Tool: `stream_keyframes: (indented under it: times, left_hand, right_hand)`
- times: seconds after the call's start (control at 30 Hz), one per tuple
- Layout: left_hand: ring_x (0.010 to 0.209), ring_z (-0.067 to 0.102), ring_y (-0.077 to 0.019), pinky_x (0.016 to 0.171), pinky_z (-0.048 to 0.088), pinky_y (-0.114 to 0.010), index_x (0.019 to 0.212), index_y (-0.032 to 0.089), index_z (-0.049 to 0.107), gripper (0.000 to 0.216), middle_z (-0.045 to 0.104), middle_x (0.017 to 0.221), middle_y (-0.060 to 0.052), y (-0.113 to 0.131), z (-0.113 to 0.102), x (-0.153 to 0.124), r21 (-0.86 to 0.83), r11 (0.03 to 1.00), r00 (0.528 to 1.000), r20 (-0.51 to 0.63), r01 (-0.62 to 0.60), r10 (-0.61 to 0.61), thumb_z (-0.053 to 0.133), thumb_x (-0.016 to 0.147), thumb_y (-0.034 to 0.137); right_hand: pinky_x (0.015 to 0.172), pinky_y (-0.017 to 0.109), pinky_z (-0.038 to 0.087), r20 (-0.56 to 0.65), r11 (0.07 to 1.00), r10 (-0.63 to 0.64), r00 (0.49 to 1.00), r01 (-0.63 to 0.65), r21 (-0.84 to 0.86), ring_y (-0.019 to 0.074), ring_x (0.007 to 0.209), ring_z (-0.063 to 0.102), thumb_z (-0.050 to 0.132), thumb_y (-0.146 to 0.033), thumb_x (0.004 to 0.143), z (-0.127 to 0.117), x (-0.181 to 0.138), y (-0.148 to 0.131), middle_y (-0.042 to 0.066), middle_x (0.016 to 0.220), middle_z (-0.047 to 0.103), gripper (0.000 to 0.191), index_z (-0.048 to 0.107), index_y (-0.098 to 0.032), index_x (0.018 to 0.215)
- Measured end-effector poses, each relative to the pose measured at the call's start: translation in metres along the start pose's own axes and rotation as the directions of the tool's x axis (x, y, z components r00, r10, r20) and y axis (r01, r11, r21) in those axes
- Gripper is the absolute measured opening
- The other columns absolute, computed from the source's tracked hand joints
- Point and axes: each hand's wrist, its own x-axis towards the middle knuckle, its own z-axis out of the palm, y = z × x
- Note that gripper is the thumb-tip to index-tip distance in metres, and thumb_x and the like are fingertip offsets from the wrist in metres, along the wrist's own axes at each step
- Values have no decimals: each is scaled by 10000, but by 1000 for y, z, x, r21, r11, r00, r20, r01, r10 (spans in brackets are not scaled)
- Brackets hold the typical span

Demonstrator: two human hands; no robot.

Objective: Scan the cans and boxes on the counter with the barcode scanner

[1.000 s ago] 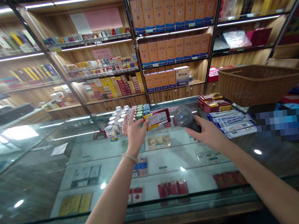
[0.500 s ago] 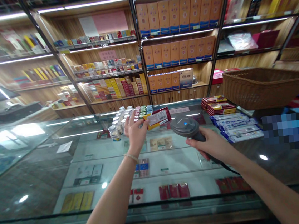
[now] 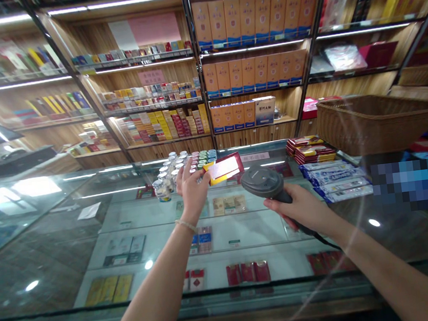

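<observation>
Between thumb and fingers, my left hand [image 3: 193, 187] pinches the left end of a flat red and yellow snack packet [image 3: 223, 169], held above the glass counter. A bright patch of light washes out the packet's label. My right hand [image 3: 300, 203] is wrapped round the handle of a dark grey barcode scanner [image 3: 263, 181], its head pointing left and close to the packet without touching it. A black cord runs down from the handle. Behind my left hand stand several small white-lidded jars [image 3: 162, 189], partly hidden by it.
On the glass counter [image 3: 264, 227] lie red packets [image 3: 309, 150] and blue-white packets [image 3: 336, 180] at the right, beside a wicker basket [image 3: 380, 123]. Small pink and green lidded containers [image 3: 203, 157] stand behind the packet. Cigarette packs [image 3: 248, 273] show under the glass.
The packet's label, readable as a barcode before, is now lit bright white. The blue light on the scanner has gone out. Both hands stay nearly in place.
</observation>
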Motion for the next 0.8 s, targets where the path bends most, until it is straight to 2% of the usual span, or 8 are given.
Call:
stream_keyframes:
  times: [0.2,0.27,0.33,0.4,0.47,0.53,0.67,0.8]
  left_hand:
    - [1548,315,-346,1300,211,-573,842,273,783,191,523,1589,26,2,-2,-1,28,1000,1000,11,-5,5,660,886,412]
    - [1544,323,-344,1298,222,-567,839,270,783,189,531,1583,23,1,-2,0,22,1000,1000,7,-8,7,665,883,411]
    - [1542,326,-347,1298,223,-570,836,268,783,191,528,1585,19,1,-1,0,21,1000,1000,7,-8,8,669,881,414]
    - [1542,325,-350,1298,222,-574,838,267,784,198,520,1592,15,0,-1,0,22,1000,1000,9,-12,12,665,882,419]
    - [1543,327,-345,1299,224,-569,848,270,785,202,514,1597,15,-1,-1,0,21,1000,1000,7,-20,20,659,885,424]
    - [1542,330,-337,1302,224,-560,858,271,784,202,513,1598,15,-1,-1,0,22,999,1000,4,-26,26,655,889,424]
    - [1540,337,-327,1310,214,-546,845,277,775,201,518,1593,31,-3,0,1,20,999,999,5,-43,43,654,893,430]
    - [1546,326,-325,1312,209,-551,847,279,774,214,507,1601,28,-4,0,1,8,998,998,3,-64,64,640,897,438]
  right_hand:
    - [410,219,341,4,1000,-4,1000,3,2,110,344,460,637,-553,818,1,0,-2,-101,437,496,367,574,-223,966]
    - [410,223,344,7,1000,-13,1000,13,-6,102,349,462,641,-540,826,2,0,-2,-84,513,559,381,577,-220,1023]
    - [416,236,362,-10,999,-29,1000,29,-44,100,370,487,651,-540,831,1,1,-1,-40,671,667,415,570,-225,1089]
    - [485,257,434,-64,989,-96,993,88,-121,137,492,605,664,-535,834,-1,2,1,16,866,742,432,556,-239,1129]
    - [613,285,499,-131,955,-195,972,158,-251,212,730,720,669,-510,845,-4,4,2,57,999,765,421,543,-251,1152]
    - [700,314,508,-176,891,-251,952,156,-427,280,908,744,656,-482,862,-9,8,3,85,1043,773,435,526,-251,1207]
    - [693,346,487,-206,671,-215,955,-9,-741,337,898,760,582,-502,913,-17,20,1,112,1060,780,522,474,-224,1341]
    - [712,338,495,-120,452,-233,965,-1,-892,337,982,759,508,-502,980,-21,36,4,153,1224,746,513,460,-194,1388]
